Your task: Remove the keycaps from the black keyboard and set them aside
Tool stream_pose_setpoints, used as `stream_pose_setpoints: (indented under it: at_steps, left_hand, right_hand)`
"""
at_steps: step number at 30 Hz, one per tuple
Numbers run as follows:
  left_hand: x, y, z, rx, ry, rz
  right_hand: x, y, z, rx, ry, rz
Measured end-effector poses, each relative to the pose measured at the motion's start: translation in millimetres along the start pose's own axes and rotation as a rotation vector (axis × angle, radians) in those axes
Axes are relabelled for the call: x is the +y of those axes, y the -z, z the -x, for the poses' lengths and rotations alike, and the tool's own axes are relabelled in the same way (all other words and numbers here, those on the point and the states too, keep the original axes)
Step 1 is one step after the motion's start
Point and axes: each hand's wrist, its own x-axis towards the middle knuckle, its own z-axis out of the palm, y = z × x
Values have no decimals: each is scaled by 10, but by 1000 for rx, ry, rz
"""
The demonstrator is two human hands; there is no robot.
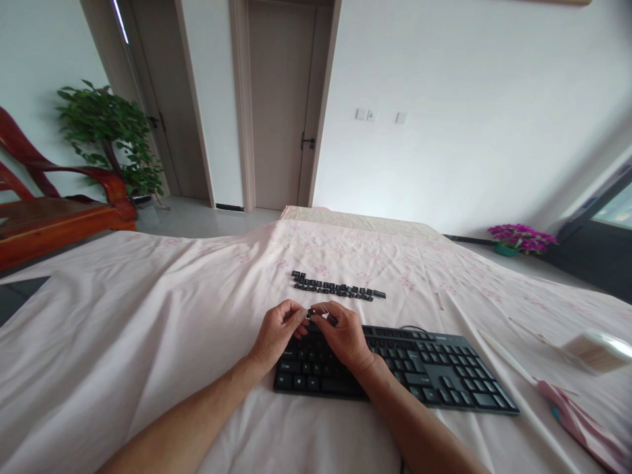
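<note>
A black keyboard lies on the pink cloth in front of me. Both hands hover over its upper left part, fingertips meeting. My left hand is curled and pinches a small black keycap. My right hand is also closed, its fingers pressed on a small thin tool that touches the same keycap; I cannot make out what the tool is. Beyond the hands, several removed black keycaps lie in two neat rows on the cloth.
The pink flowered cloth covers the whole table. At the right lie a round box of cotton swabs, a pink object and thin sticks. A red wooden chair, a potted plant and doors stand behind.
</note>
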Motion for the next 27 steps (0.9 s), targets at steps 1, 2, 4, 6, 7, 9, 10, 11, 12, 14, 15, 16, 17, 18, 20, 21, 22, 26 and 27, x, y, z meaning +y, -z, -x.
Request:
stream_pose_setpoints:
  at_steps: [1, 2, 4, 6, 7, 9, 10, 11, 12, 14, 15, 16, 17, 18, 20, 21, 22, 26, 27]
  left_hand:
    - [1, 0, -1, -8, 0, -1]
    - [1, 0, -2, -15, 0, -4]
    - [-4, 0, -3, -24, 0, -18]
    - [-16, 0, -2, -26, -1, -40]
    - [-23, -1, 0, -26, -2, -51]
    - [-35, -5, 4, -24, -8, -66]
    - [-37, -8, 8, -23, -10, -70]
    - [-35, -11, 13, -21, -12, -68]
    - [-30, -13, 17, -17, -15, -61]
    - [-12, -10, 24, 6, -26, -44]
    - [-3, -4, 23, 26, -34, -39]
    - [3, 6, 18, 53, -45, -39]
    - [4, 21, 8, 85, -55, -43]
    - [-1, 38, -9, 122, -62, -51]
    - [-27, 78, -55, 194, -75, -67]
    - [-46, 98, -82, 225, -80, -73]
    - [-69, 116, -108, 247, -83, -77]
    - [-149, 158, -182, 247, -64, -76]
    - [-162, 162, -189, 235, -57, -77]
  right_hand:
    - [-3, 3, 2, -7, 12, 0]
    - [-8, 8, 4, -19, 31, -2]
    - [-24, 24, 10, -50, 75, -7]
    - [-47, 46, 13, -67, 98, 6]
    - [-60, 58, 14, -70, 96, 24]
    - [-88, 85, 11, -81, 79, 77]
    - [-100, 99, 7, -91, 69, 108]
    - [-111, 112, 3, -103, 60, 140]
    - [-118, 126, -4, -115, 51, 169]
    - [-114, 155, -25, -121, 28, 200]
    - [-103, 171, -41, -109, 9, 204]
    - [-85, 187, -65, -90, -16, 201]
    - [-61, 205, -97, -69, -44, 195]
    - [-31, 224, -140, -51, -74, 193]
    - [40, 256, -263, -41, -138, 218]
    - [80, 266, -343, -54, -171, 247]
    - [121, 271, -435, -72, -204, 283]
    - [291, 215, -843, -129, -256, 429]
    - [333, 185, -937, -152, -297, 473]
